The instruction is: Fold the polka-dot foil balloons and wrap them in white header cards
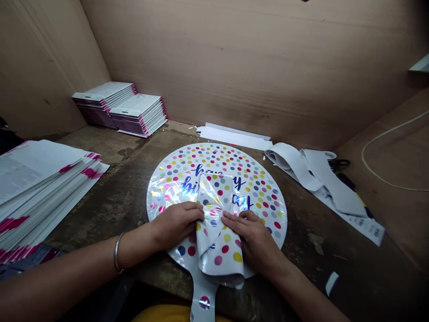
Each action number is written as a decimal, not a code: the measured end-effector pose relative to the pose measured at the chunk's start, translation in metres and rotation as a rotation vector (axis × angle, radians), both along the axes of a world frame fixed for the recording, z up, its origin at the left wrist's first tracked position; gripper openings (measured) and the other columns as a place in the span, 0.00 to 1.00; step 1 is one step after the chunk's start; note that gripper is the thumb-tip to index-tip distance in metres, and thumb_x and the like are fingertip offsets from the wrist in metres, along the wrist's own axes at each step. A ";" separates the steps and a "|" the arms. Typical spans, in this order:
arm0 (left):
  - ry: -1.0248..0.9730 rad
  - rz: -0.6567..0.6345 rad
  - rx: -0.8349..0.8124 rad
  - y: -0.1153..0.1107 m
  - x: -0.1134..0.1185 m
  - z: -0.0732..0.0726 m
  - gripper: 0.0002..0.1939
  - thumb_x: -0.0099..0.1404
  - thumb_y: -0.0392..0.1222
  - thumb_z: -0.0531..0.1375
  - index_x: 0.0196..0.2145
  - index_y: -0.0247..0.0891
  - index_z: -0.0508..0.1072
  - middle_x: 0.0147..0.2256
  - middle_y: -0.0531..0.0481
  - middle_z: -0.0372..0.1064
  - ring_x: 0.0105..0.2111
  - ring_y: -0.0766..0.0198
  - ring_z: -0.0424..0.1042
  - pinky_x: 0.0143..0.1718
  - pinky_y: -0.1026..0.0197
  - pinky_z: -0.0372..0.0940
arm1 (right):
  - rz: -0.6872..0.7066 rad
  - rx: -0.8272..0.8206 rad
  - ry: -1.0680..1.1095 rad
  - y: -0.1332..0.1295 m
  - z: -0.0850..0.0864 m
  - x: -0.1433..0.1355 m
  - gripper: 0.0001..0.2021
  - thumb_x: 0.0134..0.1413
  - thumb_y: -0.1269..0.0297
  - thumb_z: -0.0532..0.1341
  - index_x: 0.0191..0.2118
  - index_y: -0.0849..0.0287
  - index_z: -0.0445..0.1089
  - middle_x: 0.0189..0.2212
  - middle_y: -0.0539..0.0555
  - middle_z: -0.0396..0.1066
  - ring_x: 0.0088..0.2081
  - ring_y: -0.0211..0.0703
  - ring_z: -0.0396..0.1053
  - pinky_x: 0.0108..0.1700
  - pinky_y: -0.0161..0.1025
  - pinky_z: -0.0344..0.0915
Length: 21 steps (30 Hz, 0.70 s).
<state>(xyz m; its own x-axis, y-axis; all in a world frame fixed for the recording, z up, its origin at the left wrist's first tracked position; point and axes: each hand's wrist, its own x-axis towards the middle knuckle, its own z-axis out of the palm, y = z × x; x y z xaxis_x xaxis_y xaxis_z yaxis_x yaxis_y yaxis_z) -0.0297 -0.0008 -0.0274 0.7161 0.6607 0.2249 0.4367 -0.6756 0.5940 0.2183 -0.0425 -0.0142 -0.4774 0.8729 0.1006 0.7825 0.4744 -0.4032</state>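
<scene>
- Flat round foil balloon (268, 192) sits mid-table, dotted, blue lettering, neck pointing to 6 o'clock. Call that the clock, 12 being far from the person.
- A folded piece of foil (219, 261) with matching dots lies on top, hiding some of the lettering. Can't tell if it's a separate balloon.
- Left hand (176, 223) comes in from 8 o'clock, right hand (256, 237) from 4, fingers over opposite edges of the fold. Thumbs are hidden, so can't tell if either is pinching or just pressing.
- Probably working both sides because slick foil like that would spring open.
- Card stacks at 9 (43, 174) and 10 o'clock (137, 109), likely kept aside so the middle's free. Curled label strip (315, 174) at 2, white paper strips (234, 135) at 12.
- Table (130, 197) is dark, worn and scuffed. Plain brown boards (234, 67) wall it in, with a pale cord (368, 170) at 3. Dim light.
</scene>
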 end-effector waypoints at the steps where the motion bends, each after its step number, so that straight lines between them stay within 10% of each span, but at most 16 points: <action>1: -0.012 0.036 -0.005 -0.001 0.000 0.001 0.12 0.63 0.32 0.53 0.42 0.39 0.71 0.45 0.46 0.68 0.47 0.61 0.66 0.50 0.59 0.61 | -0.027 -0.008 0.048 0.001 -0.001 -0.001 0.21 0.53 0.73 0.53 0.52 0.50 0.69 0.52 0.50 0.69 0.44 0.49 0.65 0.47 0.49 0.62; 12: 0.076 0.522 -0.067 0.002 0.014 0.009 0.04 0.64 0.41 0.54 0.35 0.39 0.64 0.29 0.50 0.67 0.33 0.58 0.67 0.34 0.57 0.60 | -0.559 -0.160 0.066 0.025 0.014 -0.022 0.09 0.57 0.57 0.52 0.31 0.55 0.63 0.24 0.50 0.70 0.28 0.44 0.67 0.29 0.37 0.56; 21: 0.379 0.431 0.119 0.009 0.023 0.019 0.08 0.65 0.38 0.53 0.40 0.41 0.70 0.33 0.47 0.69 0.36 0.54 0.68 0.37 0.53 0.62 | -0.526 0.020 -0.114 0.023 0.006 -0.028 0.06 0.56 0.65 0.53 0.35 0.54 0.66 0.32 0.55 0.71 0.34 0.47 0.70 0.33 0.41 0.64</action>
<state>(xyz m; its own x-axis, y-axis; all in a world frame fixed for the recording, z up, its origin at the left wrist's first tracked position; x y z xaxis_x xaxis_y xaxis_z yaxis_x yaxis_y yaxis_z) -0.0066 0.0080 -0.0087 0.4329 0.8963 0.0960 0.8543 -0.4419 0.2738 0.1901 -0.0191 -0.0082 0.0146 0.9956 0.0927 0.9550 0.0136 -0.2963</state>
